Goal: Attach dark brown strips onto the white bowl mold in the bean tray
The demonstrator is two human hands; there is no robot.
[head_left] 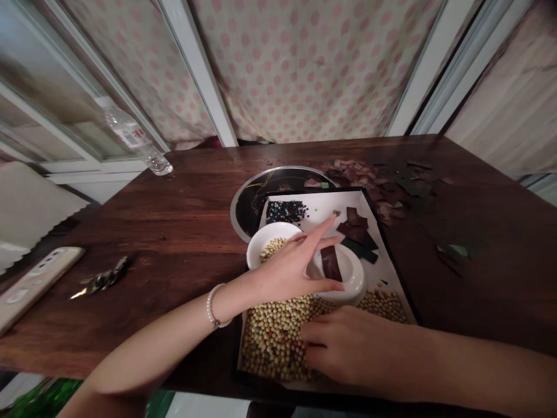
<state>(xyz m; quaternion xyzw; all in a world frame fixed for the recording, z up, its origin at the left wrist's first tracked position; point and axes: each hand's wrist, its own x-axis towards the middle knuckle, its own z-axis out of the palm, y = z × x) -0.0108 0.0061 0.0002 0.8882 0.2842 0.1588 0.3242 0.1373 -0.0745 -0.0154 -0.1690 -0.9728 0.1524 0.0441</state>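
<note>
My left hand (300, 261), a pearl bracelet on its wrist, reaches over the tray with its fingers spread, thumb beside a dark brown strip (331, 264) that lies across an upturned white bowl (354, 273). Its index fingertip is at a small brownish bit (336, 213) on the tray's white floor. My right hand (343, 342) rests low among the yellowish beads (274, 337), its fingers bent; what they hold, if anything, is hidden. A second white bowl (256, 238) with pale beads stands partly behind my left hand.
The black-edged tray (391, 261) also has dark beads (285, 211) and brown and green pieces (357, 229). A round dark plate (248, 203) lies beneath its far edge. Scraps (391, 186) lie at the right; a bottle (134, 136), keys (104, 280) and a phone (39, 278) at the left.
</note>
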